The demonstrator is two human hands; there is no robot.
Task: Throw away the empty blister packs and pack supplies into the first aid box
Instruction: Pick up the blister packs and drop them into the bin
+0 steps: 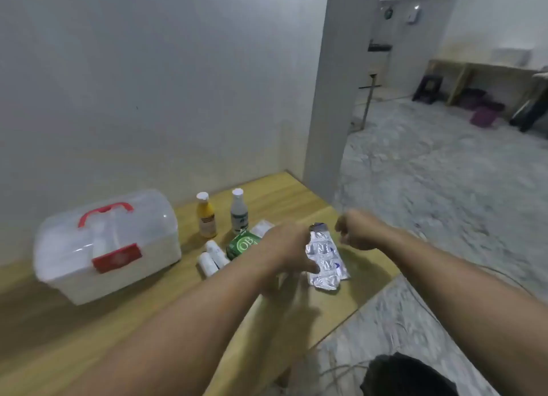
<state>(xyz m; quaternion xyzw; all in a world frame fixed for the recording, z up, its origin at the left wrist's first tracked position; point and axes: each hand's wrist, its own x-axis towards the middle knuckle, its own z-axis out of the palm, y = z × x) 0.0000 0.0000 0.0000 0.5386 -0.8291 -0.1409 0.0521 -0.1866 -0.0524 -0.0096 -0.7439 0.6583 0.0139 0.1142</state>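
Observation:
My left hand (289, 248) holds several silver blister packs (324, 259) above the right part of the wooden table (133, 315). My right hand (355, 229) hovers just right of the packs with its fingers curled in, nothing visible in it. The first aid box (106, 244), translucent white with a red handle and red latch, stands closed at the table's left. Between box and hands stand a yellow bottle (206, 216) and a white bottle (239, 213). In front of them lie a green carton (243, 244), two small white bottles (212, 257) and a white packet (262, 226).
The table is pushed against a pale wall (148, 84) and ends at the right near a pillar (335, 99). Grey carpet (444, 188) spreads beyond. A dark round object (406, 376) sits on the floor at the bottom right. A far bench with stools stands at the back right.

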